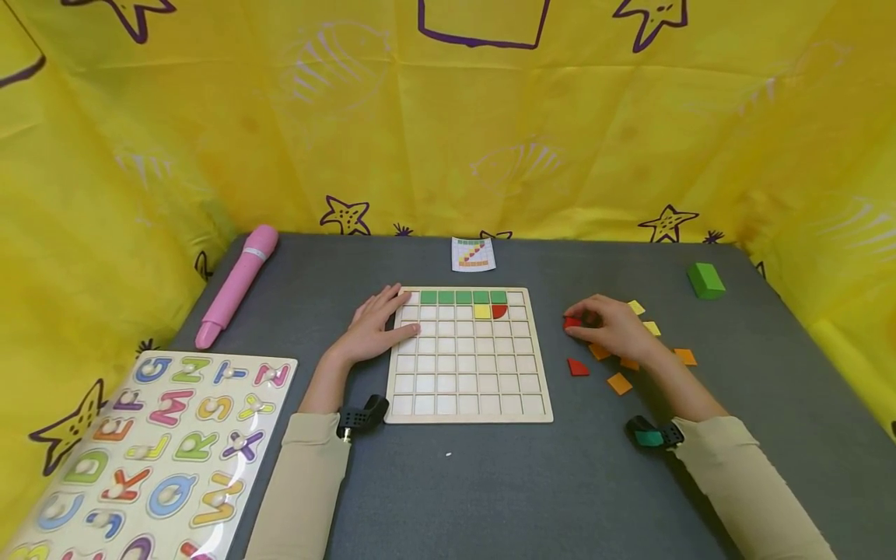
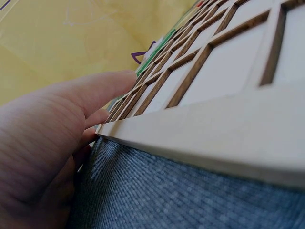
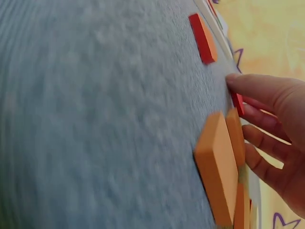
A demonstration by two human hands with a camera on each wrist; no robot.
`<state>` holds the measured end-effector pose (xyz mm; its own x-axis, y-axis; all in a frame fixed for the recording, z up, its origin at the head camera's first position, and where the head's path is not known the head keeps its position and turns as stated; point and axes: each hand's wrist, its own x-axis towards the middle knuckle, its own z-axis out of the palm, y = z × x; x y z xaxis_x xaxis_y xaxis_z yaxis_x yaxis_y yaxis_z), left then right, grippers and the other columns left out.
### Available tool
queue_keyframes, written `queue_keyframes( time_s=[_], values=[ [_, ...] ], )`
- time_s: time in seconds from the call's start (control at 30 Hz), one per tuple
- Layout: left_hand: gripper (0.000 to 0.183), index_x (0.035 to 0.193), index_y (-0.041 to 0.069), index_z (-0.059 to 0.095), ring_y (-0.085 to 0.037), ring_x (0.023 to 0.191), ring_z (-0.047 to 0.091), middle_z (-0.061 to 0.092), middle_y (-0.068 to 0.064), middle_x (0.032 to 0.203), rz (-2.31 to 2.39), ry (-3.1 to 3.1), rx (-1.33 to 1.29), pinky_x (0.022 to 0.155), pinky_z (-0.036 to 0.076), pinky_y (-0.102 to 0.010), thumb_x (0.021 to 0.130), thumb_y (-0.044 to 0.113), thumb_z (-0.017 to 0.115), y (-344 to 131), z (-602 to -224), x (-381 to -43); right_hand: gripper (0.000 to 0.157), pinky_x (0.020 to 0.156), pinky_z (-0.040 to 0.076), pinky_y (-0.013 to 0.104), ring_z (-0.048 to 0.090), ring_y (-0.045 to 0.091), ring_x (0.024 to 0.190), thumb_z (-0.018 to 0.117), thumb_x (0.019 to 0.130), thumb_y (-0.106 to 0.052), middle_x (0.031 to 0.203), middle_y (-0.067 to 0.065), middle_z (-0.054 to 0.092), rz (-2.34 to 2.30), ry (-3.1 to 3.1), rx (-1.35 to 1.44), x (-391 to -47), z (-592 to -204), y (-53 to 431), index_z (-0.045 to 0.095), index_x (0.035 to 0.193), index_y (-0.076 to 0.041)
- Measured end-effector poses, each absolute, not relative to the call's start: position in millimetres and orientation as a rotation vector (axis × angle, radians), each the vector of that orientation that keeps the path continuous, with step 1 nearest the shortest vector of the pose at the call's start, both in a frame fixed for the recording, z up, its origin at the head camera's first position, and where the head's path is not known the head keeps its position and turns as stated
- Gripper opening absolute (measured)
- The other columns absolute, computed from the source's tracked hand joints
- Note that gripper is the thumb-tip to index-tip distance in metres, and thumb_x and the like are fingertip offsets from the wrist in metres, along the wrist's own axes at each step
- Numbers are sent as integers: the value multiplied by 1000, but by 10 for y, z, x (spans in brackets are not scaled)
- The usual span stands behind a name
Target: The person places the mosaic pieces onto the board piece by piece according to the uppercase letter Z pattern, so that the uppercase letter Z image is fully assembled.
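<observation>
My left hand (image 1: 374, 327) rests at the left edge of a wooden grid board (image 1: 448, 420), its thumb over the rim and its fingers by the upper left corner. Along the board's top row sit several green square tiles (image 1: 463, 297). Below them lie a yellow square tile (image 1: 482, 312) and, beside it, a red quarter-circle tile (image 1: 499, 311). Right of the board, my right hand (image 1: 612, 323) pinches another red tile (image 1: 572, 321) between thumb and fingers, low over the table. A loose red quarter-circle tile (image 1: 577, 367) lies nearer me.
Orange tiles (image 1: 619, 383) and yellow tiles (image 1: 652, 328) lie around my right hand. A small pattern card (image 1: 473, 255) is behind the board. A green block (image 1: 705, 281) stands far right. At left are a pink toy microphone (image 1: 238, 288) and a letter puzzle board (image 1: 164, 435).
</observation>
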<state>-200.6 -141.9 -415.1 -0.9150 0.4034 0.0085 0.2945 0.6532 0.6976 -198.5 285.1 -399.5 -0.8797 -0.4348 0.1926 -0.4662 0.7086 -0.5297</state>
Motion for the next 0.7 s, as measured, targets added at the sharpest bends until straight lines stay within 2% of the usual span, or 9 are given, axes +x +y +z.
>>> queue_keyframes(
  time_s=[0.13,0.3,0.7],
  values=[
    [73,153,3,31,-31,149,5,16,-17,161,1105,2720,583,116,1,-50,94,34,63,-1422,-4160,-2009,24,65,44,29,54,16,75,76,87,-24,87,0,63,970,-2854,679,-1996,-4001,2718,72,107,-10],
    [73,152,3,32,-32,149,6,16,-17,161,1112,2721,575,116,1,-51,94,33,64,-1426,-4158,-2007,29,68,45,32,56,17,80,77,86,-29,92,1,65,1079,-2880,630,-2012,-3956,2447,72,110,-12],
    [72,152,3,33,-31,149,6,17,-16,161,1113,2720,571,117,1,-50,94,33,64,-1407,-4129,-1993,27,64,44,31,54,17,76,81,82,-21,86,-1,64,1121,-2818,892,-2047,-3952,1849,72,105,-10]
  ],
)
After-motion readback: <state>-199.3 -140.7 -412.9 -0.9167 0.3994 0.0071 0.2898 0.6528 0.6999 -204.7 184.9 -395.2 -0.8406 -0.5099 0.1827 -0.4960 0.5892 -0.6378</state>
